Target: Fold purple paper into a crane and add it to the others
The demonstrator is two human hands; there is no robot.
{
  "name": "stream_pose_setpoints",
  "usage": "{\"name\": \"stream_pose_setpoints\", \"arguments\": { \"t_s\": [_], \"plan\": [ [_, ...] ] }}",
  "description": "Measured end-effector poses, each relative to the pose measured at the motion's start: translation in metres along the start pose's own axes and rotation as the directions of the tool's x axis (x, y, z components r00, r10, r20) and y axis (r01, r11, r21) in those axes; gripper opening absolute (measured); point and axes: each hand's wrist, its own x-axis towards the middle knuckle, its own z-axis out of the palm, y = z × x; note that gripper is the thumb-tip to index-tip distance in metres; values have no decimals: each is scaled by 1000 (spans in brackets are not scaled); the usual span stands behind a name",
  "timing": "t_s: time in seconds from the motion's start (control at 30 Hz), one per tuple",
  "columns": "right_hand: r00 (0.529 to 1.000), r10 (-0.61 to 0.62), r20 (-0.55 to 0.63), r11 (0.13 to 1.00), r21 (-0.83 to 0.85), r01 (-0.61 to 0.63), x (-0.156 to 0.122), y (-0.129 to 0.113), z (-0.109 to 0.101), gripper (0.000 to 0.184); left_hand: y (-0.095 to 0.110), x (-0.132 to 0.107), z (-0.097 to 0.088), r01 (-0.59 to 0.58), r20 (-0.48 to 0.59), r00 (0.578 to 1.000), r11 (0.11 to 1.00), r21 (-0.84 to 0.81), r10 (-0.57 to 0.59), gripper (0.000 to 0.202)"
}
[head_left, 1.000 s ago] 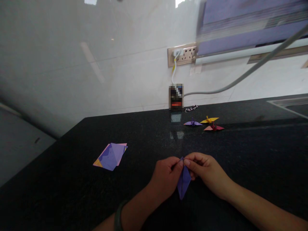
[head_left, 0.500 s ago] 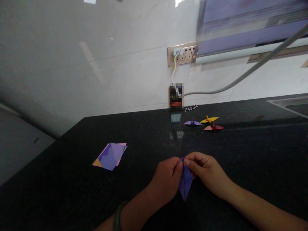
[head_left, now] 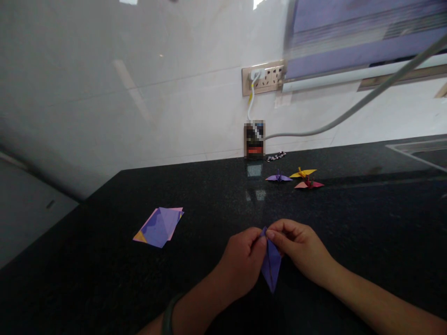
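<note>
A narrow diamond of folded purple origami paper hangs point-down between my two hands, a crease line running down its middle. My left hand pinches its upper left side between thumb and fingers. On the upper right, my right hand pinches near the top tip with thumb and forefinger. The fingers partly hide the upper end of the paper. Farther back on the counter sit three folded paper cranes: a purple crane, a yellow crane and a red-pink crane.
Loose purple and pink paper sheets lie on the black counter at left. A small blurred-out box leans at the wall beside a beaded strand. Above is a socket panel with a plugged cable; a grey hose crosses at right.
The lower tip of the purple paper has swung slightly to the right. Both hands keep their pinch near its top, almost unmoved.
</note>
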Motion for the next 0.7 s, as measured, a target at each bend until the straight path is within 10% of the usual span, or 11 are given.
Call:
{"name": "stream_pose_setpoints", "arguments": {
  "t_s": [0.27,0.7],
  "plan": [
    [997,-40,-71,999,-9,40,-1,-3,-2,17,-2,4,6,380,238,925,751,-540,-297,43],
    [997,-50,60,998,-40,53,0,5,-2,18,-1,7,4,327,100,939,768,-550,-329,24]
  ]
}}
